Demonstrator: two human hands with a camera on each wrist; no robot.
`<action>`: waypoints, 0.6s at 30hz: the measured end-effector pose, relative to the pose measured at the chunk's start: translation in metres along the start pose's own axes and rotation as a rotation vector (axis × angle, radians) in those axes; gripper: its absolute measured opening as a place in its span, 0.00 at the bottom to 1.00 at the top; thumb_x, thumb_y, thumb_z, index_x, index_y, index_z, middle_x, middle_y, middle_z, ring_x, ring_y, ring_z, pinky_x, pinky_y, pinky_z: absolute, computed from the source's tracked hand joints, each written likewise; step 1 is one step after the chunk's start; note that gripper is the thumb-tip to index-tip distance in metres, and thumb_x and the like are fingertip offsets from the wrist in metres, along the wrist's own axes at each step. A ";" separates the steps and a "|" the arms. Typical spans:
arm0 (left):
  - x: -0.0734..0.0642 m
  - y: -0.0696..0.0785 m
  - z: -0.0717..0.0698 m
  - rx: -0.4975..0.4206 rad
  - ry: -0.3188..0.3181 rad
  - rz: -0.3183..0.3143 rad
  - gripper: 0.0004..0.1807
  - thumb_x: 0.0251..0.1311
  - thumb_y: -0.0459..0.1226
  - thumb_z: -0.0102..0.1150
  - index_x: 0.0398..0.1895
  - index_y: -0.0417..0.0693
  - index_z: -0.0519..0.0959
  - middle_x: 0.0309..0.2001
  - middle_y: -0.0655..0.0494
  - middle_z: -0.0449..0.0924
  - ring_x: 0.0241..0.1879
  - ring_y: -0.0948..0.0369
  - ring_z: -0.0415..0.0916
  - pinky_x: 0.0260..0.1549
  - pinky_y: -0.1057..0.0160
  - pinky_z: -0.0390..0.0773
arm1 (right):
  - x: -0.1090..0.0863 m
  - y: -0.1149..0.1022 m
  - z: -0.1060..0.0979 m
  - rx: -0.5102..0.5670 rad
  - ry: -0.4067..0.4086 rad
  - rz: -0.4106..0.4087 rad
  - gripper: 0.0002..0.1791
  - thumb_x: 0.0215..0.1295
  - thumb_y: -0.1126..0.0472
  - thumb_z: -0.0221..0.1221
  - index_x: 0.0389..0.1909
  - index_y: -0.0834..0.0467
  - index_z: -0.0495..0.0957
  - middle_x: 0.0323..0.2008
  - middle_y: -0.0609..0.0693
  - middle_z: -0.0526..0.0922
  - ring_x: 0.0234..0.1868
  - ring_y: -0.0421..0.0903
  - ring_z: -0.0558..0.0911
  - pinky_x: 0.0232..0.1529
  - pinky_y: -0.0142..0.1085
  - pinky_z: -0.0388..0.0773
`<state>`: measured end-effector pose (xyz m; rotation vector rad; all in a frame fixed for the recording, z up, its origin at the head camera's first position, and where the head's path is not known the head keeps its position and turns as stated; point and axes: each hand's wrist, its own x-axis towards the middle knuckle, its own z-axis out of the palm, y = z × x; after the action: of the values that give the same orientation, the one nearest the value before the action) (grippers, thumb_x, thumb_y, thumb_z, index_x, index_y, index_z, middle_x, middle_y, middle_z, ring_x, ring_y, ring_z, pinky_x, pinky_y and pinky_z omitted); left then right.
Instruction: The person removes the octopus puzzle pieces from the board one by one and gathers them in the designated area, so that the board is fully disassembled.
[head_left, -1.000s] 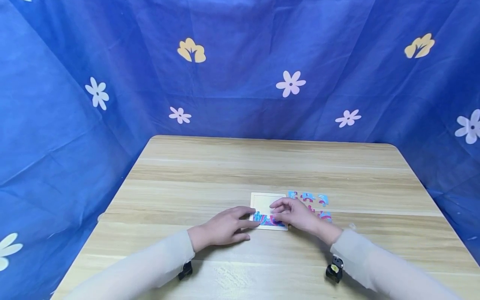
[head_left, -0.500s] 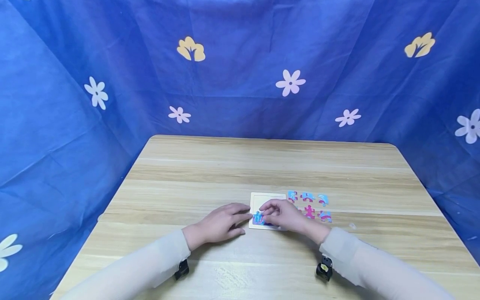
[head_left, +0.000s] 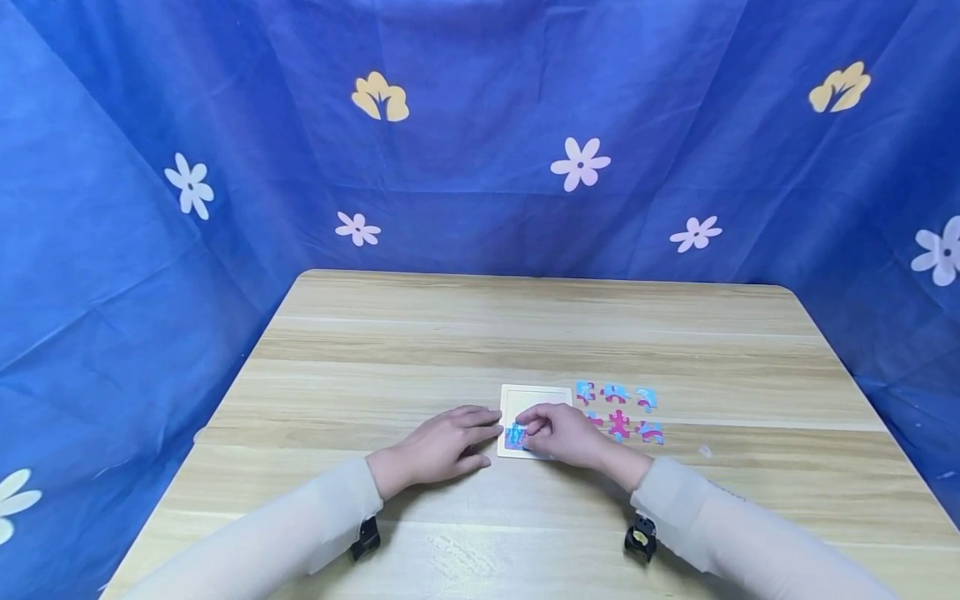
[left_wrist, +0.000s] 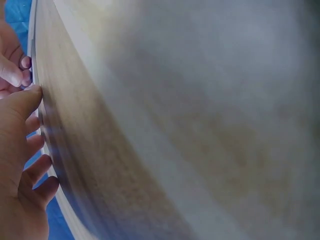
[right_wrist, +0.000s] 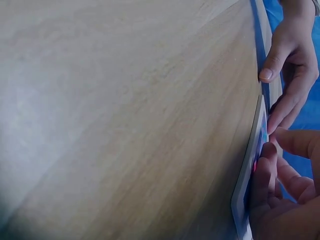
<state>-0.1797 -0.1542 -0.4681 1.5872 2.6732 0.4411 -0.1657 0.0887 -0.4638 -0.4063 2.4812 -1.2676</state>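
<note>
A small cream puzzle tray (head_left: 536, 397) lies on the table with blue and purple puzzle pieces (head_left: 514, 437) along its near side. My right hand (head_left: 566, 435) is over this near row, thumb and index finger bent round a piece at the left part; the fingers hide the rest of the row. In the right wrist view, the thumb and finger tips of the right hand (right_wrist: 287, 175) come close together just above the tray (right_wrist: 245, 185). My left hand (head_left: 442, 446) rests on the table, fingers loosely extended, tips at the tray's left edge.
Several loose pink and blue puzzle pieces (head_left: 618, 423) lie in two rows right of the tray. A small clear scrap (head_left: 705, 451) sits farther right. The wooden table (head_left: 420, 333) ends at a blue flowered cloth (head_left: 480, 167) behind and at the sides.
My right hand has moved left across the tray to the left part of the near row. My left hand has drawn back slightly left, its fingertips off the pieces.
</note>
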 end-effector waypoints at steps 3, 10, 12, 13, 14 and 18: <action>0.000 0.000 0.000 0.001 -0.004 -0.005 0.27 0.62 0.47 0.59 0.60 0.41 0.75 0.63 0.47 0.69 0.63 0.50 0.64 0.64 0.55 0.61 | 0.001 -0.002 0.000 -0.029 -0.007 -0.006 0.18 0.53 0.65 0.65 0.47 0.62 0.80 0.32 0.45 0.78 0.30 0.39 0.76 0.33 0.31 0.75; 0.000 0.000 0.001 -0.004 -0.002 -0.005 0.27 0.62 0.47 0.59 0.60 0.41 0.75 0.63 0.47 0.70 0.63 0.50 0.64 0.64 0.56 0.61 | 0.001 -0.005 0.000 -0.048 -0.020 -0.006 0.19 0.53 0.64 0.66 0.48 0.61 0.80 0.32 0.44 0.77 0.30 0.39 0.75 0.33 0.31 0.74; 0.000 -0.001 0.001 -0.005 0.001 -0.003 0.26 0.62 0.47 0.59 0.60 0.41 0.75 0.63 0.47 0.70 0.63 0.50 0.64 0.64 0.57 0.61 | 0.001 -0.005 0.000 -0.044 -0.015 -0.009 0.18 0.53 0.65 0.66 0.47 0.61 0.80 0.32 0.44 0.77 0.31 0.39 0.74 0.33 0.31 0.74; 0.000 -0.001 0.001 -0.007 0.003 -0.002 0.26 0.62 0.47 0.59 0.59 0.41 0.75 0.63 0.47 0.70 0.63 0.50 0.65 0.64 0.57 0.61 | 0.001 -0.005 0.000 -0.044 -0.009 -0.008 0.18 0.53 0.65 0.66 0.47 0.61 0.80 0.33 0.45 0.77 0.31 0.40 0.75 0.34 0.31 0.74; 0.000 -0.001 0.001 -0.008 0.006 -0.001 0.26 0.62 0.47 0.59 0.59 0.41 0.75 0.63 0.47 0.70 0.63 0.50 0.65 0.64 0.57 0.61 | 0.001 -0.005 0.000 -0.042 -0.004 -0.008 0.17 0.53 0.65 0.66 0.46 0.60 0.80 0.33 0.45 0.77 0.31 0.40 0.74 0.34 0.32 0.74; 0.000 -0.001 0.001 -0.007 0.010 0.002 0.26 0.62 0.47 0.59 0.59 0.41 0.75 0.63 0.47 0.70 0.63 0.51 0.65 0.64 0.57 0.62 | 0.001 -0.004 0.001 -0.044 0.020 -0.011 0.15 0.54 0.64 0.67 0.44 0.57 0.79 0.34 0.44 0.78 0.33 0.40 0.75 0.37 0.34 0.72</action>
<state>-0.1805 -0.1545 -0.4697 1.5897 2.6747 0.4591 -0.1664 0.0855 -0.4612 -0.4211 2.5305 -1.2288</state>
